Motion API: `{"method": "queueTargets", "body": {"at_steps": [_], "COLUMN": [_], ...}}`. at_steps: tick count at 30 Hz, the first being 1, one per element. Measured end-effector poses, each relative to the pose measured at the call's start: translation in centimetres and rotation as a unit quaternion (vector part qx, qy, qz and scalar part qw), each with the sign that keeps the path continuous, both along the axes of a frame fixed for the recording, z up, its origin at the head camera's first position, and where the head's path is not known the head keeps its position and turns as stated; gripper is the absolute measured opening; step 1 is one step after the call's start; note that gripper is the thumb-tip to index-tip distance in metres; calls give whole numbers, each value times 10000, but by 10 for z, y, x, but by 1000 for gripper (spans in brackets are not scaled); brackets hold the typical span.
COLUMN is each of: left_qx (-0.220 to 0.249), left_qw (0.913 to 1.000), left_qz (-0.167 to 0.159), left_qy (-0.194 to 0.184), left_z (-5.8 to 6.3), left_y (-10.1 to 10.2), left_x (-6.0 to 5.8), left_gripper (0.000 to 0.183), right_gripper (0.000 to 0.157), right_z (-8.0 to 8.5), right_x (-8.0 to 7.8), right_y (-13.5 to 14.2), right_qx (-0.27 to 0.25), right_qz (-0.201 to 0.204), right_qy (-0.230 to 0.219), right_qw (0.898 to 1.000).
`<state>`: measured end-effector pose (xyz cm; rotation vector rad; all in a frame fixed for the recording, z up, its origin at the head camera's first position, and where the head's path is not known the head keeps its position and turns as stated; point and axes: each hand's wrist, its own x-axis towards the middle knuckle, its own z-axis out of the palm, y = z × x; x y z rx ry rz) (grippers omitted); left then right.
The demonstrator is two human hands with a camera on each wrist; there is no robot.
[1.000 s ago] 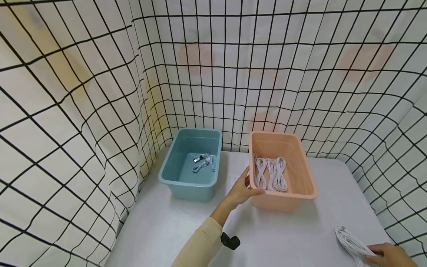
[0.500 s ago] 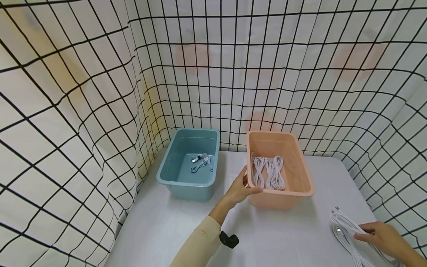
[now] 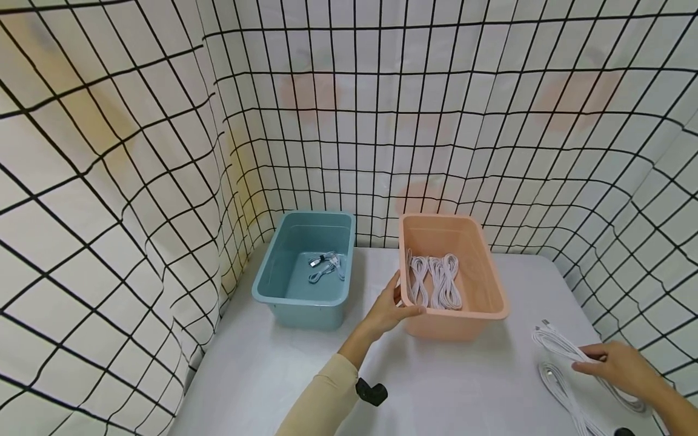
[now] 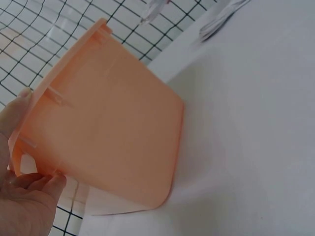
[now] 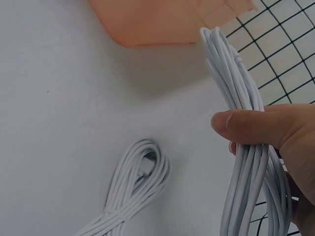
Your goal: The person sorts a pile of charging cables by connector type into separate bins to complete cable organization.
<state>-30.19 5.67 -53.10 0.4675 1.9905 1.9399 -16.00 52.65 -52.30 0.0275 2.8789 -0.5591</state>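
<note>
My left hand grips the near left corner of the rim of an orange plastic bin. In the left wrist view its thumb lies on the rim and the fingers curl beneath. Inside the bin, several white coiled cables lie side by side along the left. At the right, my right hand pinches a coiled white cable around its middle, above the table. A second coiled white cable lies on the table beside it, with part of a connector showing within its loop.
A teal bin stands left of the orange one, holding a few small grey-white cables. White tabletop runs in front of both. Black netting over white sheeting rises at the back and sides.
My right hand has lifted one coiled cable away from the other and moved it forward and slightly left. The left hand keeps its hold on the orange bin. The whole view has shifted slightly.
</note>
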Motion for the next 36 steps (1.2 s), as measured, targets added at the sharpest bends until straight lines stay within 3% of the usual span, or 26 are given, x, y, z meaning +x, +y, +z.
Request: {"method": "queueTargets", "body": {"at_steps": [12,23,36], "left_qx": [59,68,-2], "left_qw": [10000,10000,9999], "left_qz": [36,36,30], "left_qy": [-40,-39,-99], "left_z": [1,2,2], "left_y": [-1,-1,0], "left_x": [0,0,2], "left_gripper": [109,109,109], "right_gripper": [63,68,65], "right_z": [36,69,103], "right_x": [-15,-31,-63], "right_y": [-7,-19,-45], "right_qx": [-132,-236,-313], "right_qz": [-6,115,437], "right_qy": [700,803,1133], "right_qw": [9975,9964,9921]}}
